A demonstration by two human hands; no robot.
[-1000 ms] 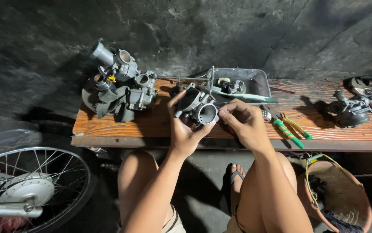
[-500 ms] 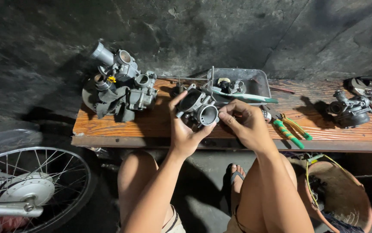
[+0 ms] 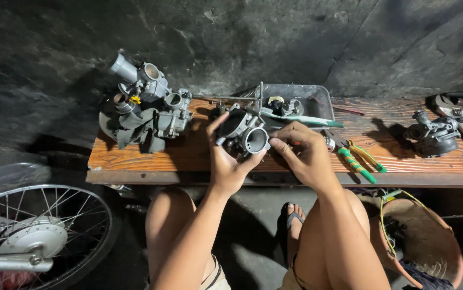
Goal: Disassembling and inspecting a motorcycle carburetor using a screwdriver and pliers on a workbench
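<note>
My left hand (image 3: 225,161) grips a grey metal carburetor body (image 3: 245,131) from below, holding it just above the wooden bench (image 3: 188,156) with its round bore facing me. My right hand (image 3: 304,153) rests against the carburetor's right side, fingertips touching near the bore; whether it pinches a small part I cannot tell. Both forearms reach up from my bare knees.
A cluster of grey carburetors (image 3: 143,107) sits on the bench's left end. A metal tray (image 3: 301,102) with parts and a toothbrush stands behind my hands. Green-handled pliers (image 3: 357,158) lie to the right, another carburetor (image 3: 432,134) farther right. A spoked wheel (image 3: 33,236) and a bucket (image 3: 424,241) stand below.
The carburetor has been turned slightly in my left hand, its bore facing me more. My right hand's fingers have shifted along its right side.
</note>
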